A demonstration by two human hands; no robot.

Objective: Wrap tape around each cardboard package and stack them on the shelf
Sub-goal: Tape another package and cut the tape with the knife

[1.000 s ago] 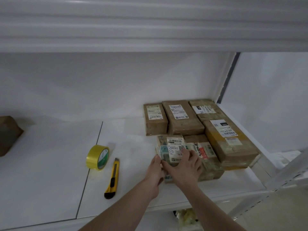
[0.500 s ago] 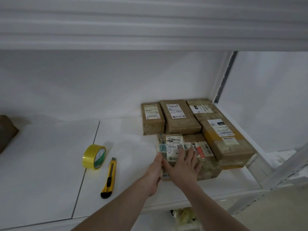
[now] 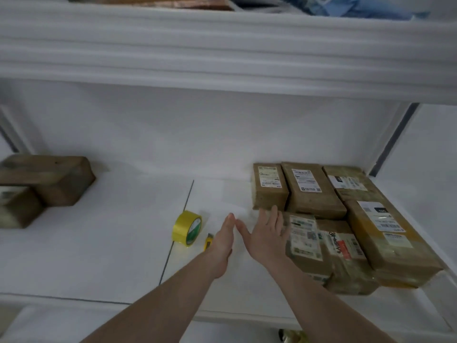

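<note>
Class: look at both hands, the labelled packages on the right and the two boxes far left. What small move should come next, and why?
Probably the hands travel left to fetch a box. Both the left hand and right hand are open and empty beside the stacked packages, so that one seems placed. Two boxes sit far left, with the tape roll between.

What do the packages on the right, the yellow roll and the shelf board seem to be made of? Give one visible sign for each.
Packages: brown cardboard, matte, with white paper labels; the front ones look glossy, probably under clear tape.
Yellow roll: glossy plastic tape, judging by its sheen.
Shelf board: smooth, matte white panel; material unclear, perhaps painted metal or laminate.
</note>
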